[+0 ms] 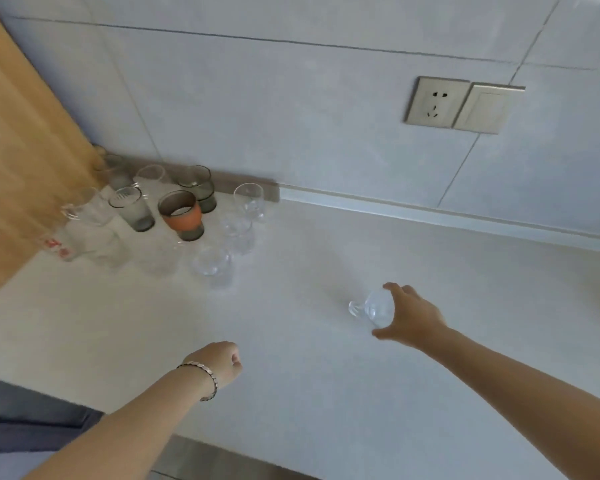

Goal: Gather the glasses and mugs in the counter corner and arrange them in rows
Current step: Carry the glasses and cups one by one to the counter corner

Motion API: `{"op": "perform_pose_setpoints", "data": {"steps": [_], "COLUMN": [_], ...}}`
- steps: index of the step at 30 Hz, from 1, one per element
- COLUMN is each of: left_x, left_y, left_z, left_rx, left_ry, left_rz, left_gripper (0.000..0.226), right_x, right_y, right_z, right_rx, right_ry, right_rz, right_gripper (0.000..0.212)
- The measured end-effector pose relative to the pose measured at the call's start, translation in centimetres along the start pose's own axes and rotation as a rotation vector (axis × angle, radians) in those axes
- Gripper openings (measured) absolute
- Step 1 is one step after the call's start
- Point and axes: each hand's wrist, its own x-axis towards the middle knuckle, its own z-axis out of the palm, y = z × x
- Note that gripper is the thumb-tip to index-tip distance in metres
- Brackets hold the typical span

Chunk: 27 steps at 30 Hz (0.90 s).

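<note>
Mug [374,310], clear glass, was well apart from the corner glasses [182,216]; my right hand [413,317] wrapped it for transfer, left hand [222,362] fisted, empty.

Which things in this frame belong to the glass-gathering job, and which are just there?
Part of the job: clear mug, gripped by the right hand; corner cluster of glasses, including the orange-banded glass; counter; left hand, fisted and holding nothing.
Just there: wall socket; switch; wooden panel; bracelet.
</note>
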Motion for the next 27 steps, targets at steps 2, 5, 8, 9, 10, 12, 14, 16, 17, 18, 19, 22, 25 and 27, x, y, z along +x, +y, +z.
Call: {"op": "perform_pose_setpoints", "data": {"steps": [2,5,8,9,10,12,14,16,17,18,19,22,25,27], "left_x": [-2.0,-4.8,-7.3,-7.8,-8.2,-8.7,-8.8,-8.5,-8.2,-7.8,-7.4,-5.9,-4.4,-3.5], "left_y": [-4.9,-12.1,-18.5,-20.4,-22.2,-25.2,-27.7,-29.7,-30.6,-31.5,-32.3,-35.0,-37.5,-39.4], "left_z": [-0.3,-1.1,-2.4,-2.9,-3.4,-4.3,-5.2,-6.1,-6.5,-6.9,-7.2,-8.6,-10.3,-11.6], "left_rx": [-0.010,-0.036,-0.090,-0.110,-0.125,-0.149,-0.170,-0.189,-0.197,-0.203,-0.206,-0.214,-0.238,-0.243], "left_ry": [0.009,0.031,0.068,0.076,0.080,0.092,0.117,0.140,0.142,0.137,0.129,0.112,0.121,0.109], "left_rz": [-0.034,-0.078,-0.138,-0.150,-0.157,-0.175,-0.195,-0.209,-0.217,-0.227,-0.240,-0.278,-0.312,-0.340], "left_gripper": [0.009,0.010,0.015,0.017,0.018,0.017,0.017,0.023,0.024,0.023,0.021,0.017,0.023,0.027], "right_x": [-1.9,-4.2,-5.5,-5.8,-6.0,-6.1,-5.9,-5.3,-4.8,-4.3,-3.6,-0.9,2.1,3.9], "right_y": [-4.8,-12.0,-18.8,-20.9,-22.9,-26.9,-30.7,-34.2,-35.8,-37.5,-39.2,-44.5,-50.3,-54.3], "right_z": [1.5,3.8,5.7,6.3,6.9,7.9,8.8,9.8,10.2,10.7,11.1,12.6,13.9,14.6], "right_rx": [-0.043,-0.078,-0.075,-0.061,-0.045,-0.011,0.031,0.072,0.086,0.096,0.104,0.125,0.150,0.147], "right_ry": [-0.021,-0.043,-0.055,-0.059,-0.064,-0.068,-0.064,-0.064,-0.065,-0.069,-0.075,-0.092,-0.112,-0.127], "right_rz": [-0.043,-0.105,-0.152,-0.163,-0.172,-0.190,-0.215,-0.246,-0.267,-0.290,-0.313,-0.374,-0.420,-0.447], "right_gripper": [0.092,0.090,0.090,0.091,0.092,0.093,0.093,0.092,0.092,0.093,0.094,0.095,0.094,0.090]}}
